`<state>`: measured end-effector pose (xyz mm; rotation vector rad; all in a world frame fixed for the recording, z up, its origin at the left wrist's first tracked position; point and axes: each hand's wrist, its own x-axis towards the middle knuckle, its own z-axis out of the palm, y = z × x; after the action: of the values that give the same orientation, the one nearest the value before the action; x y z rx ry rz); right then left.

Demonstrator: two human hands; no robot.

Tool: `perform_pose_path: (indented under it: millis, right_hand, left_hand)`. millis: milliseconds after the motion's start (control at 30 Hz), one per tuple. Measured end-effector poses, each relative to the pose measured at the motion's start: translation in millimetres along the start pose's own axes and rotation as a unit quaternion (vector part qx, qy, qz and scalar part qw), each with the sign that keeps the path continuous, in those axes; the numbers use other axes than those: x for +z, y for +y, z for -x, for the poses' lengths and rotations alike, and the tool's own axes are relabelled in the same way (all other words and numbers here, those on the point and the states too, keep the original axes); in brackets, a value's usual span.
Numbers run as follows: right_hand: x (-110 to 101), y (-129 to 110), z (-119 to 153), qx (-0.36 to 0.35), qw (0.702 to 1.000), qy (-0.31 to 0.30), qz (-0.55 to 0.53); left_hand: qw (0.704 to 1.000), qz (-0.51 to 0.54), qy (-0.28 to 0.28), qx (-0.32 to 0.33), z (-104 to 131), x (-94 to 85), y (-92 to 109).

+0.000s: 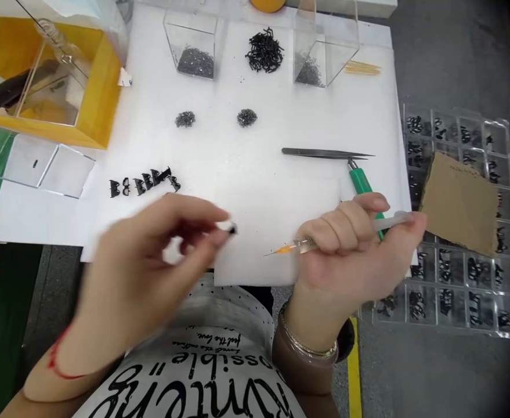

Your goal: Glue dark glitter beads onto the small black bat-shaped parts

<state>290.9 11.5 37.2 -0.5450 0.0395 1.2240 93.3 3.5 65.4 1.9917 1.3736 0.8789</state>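
Note:
My left hand (pixel 150 261), smeared by motion, pinches a small black part (pixel 232 229) between thumb and forefinger above the white work mat. My right hand (pixel 346 238) is wrapped round a syringe (pixel 306 244), its orange needle tip (pixel 284 249) aimed left toward the small part but apart from it. The thumb rests at the plunger end (pixel 400 217). A row of small black glasses-shaped parts (pixel 145 182) lies beyond my left hand. Past my right hand are black tweezers (pixel 324 152) and a green-handled tool (pixel 361 180), partly hidden by my fingers.
Two clear boxes of tiny dark pieces (pixel 196 61) stand at the back, with a heap of black rods (pixel 266 51) between them. Toothpicks (pixel 362 68) lie right. A yellow box (pixel 107 87) is at left; a compartment tray (pixel 459 290) bearing cardboard (pixel 461 203) is at right.

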Motion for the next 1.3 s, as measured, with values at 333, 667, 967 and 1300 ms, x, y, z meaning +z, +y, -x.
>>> perform_pose_path:
  millis: [333, 667, 967, 1300]
  right_hand:
    - [-5.2, -8.2, 3.6, -0.047, 0.994, -0.096, 0.031]
    - [8.0, 4.0, 12.9, -0.07, 0.987, 0.002, 0.142]
    - [9.8, 6.9, 8.6, -0.053, 0.991, 0.028, 0.121]
    - [12.1, 5.4, 11.9, -0.043, 0.989, 0.011, 0.139]
  left_hand:
    - [0.993, -0.093, -0.05, 0.057, 2.2, 34.2, 0.5]
    - [0.983, -0.074, -0.146, 0.081, -11.4, 22.5, -7.0]
    - [0.987, -0.07, -0.125, 0.075, -8.2, 25.0, -6.5]
    - [0.987, -0.053, -0.139, 0.053, -8.9, 24.3, -5.0]
